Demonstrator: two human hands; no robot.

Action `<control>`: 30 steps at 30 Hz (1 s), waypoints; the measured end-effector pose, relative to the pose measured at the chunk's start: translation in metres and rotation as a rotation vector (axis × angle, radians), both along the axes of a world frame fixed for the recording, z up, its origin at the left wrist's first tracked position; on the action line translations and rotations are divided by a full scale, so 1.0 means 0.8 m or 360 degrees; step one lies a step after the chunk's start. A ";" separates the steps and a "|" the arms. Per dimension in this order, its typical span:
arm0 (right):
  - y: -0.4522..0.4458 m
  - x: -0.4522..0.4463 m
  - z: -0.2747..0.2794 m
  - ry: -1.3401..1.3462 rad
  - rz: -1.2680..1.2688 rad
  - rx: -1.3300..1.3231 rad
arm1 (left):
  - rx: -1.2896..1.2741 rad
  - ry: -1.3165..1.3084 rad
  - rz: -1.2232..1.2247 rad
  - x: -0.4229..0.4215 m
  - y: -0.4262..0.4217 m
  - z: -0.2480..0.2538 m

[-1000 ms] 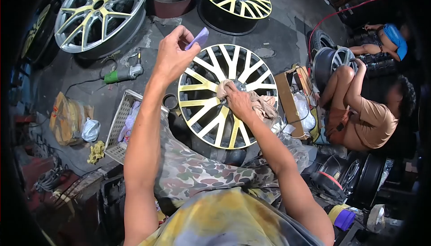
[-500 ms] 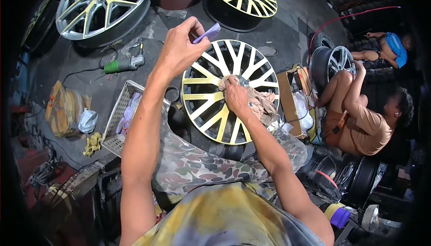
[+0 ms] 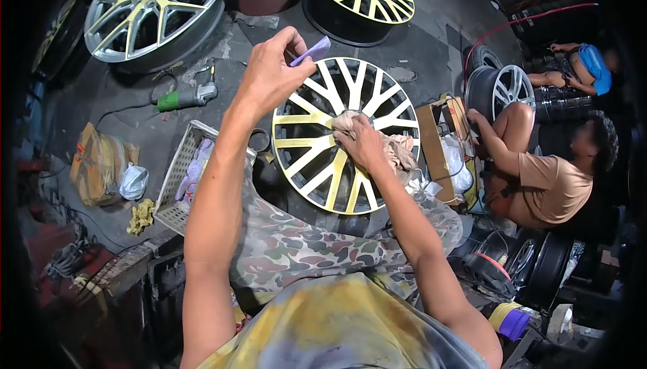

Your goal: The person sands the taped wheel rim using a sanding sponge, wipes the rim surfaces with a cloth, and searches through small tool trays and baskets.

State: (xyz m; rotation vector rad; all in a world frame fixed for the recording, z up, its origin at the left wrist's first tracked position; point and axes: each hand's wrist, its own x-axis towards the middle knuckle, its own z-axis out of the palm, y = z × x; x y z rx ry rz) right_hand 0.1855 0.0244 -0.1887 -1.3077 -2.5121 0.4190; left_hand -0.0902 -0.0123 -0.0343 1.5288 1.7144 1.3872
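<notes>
Wheel (image 3: 300, 143) with pale yellow and white spokes is laid face up, in front of legs (image 3: 296, 254) clad in camouflage trousers. Near its centre, a crumpled beige cloth (image 3: 345, 124) is pressed down by the right hand (image 3: 366, 145), fingers clamped on the fabric; its loose end is spread toward the right edge. Above the upper left of the wheel, a purple pad (image 3: 313, 51) is held by the left hand (image 3: 275, 72), pinched between thumb and fingers. A slotted crate (image 3: 168, 212) is placed left of the wheel, and a green grinder (image 3: 177, 100) is laid beyond it. To the right, a cardboard box (image 3: 431, 141) is set near a clear plastic bag (image 3: 461, 175). Farther right, a silver rim (image 3: 510, 91) is seen beside a seated co-worker (image 3: 556, 183).
</notes>
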 end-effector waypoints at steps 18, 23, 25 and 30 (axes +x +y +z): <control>0.018 0.006 -0.029 -0.0122 0.0415 0.0003 | -0.0155 0.0091 -0.0079 0.028 0.026 -0.002; 0.002 0.033 -0.019 0.0058 0.0146 -0.0257 | -0.0123 0.0102 -0.0070 0.032 0.030 -0.006; 0.006 0.034 -0.020 0.0132 0.0143 -0.0239 | -0.0097 0.0087 -0.0069 0.034 0.031 -0.009; 0.020 0.020 -0.024 0.0312 0.0175 -0.0090 | -0.0199 0.0103 -0.0099 0.033 0.028 -0.003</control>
